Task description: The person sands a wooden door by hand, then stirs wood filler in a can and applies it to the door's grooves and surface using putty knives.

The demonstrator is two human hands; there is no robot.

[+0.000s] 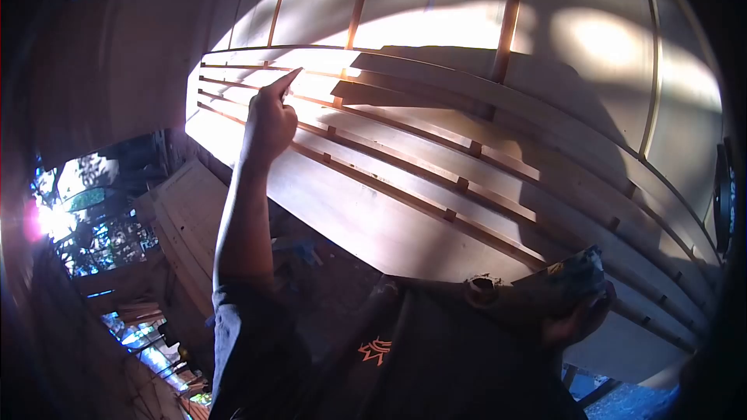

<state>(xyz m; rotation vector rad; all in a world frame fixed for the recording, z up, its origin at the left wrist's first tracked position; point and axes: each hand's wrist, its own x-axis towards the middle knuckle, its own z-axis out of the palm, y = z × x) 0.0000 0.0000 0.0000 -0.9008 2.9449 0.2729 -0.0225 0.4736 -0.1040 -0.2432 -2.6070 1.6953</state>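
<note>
**Left hand (271, 124) pointing at a wooden panel (334, 206), right hand (577, 323) around a container (548, 284)**

The left hand's index finger (290, 79) reaches out straight, its tip at the upper strips (389, 189) near the panel's left end; whether it touches them I cannot tell. Its other fingers are folded in, and whether they hold anything is unclear. The right hand's fingers are closed around the container, which lies sideways just in front of the dark shirt (334, 373) — its round open end (482, 285) faces left.

The pale panel spreads in front of the person, from beyond the left hand to the far right. Long, narrow strips run along it, with small blocks (462, 184) between them. Thinner crosspieces (510, 15) rise beyond the strips. Sunlight falls brightly on the left and upper parts — a broad shadow covers much of the right. Left of the outstretched arm (247, 222) lie wooden boards (187, 214).
</note>
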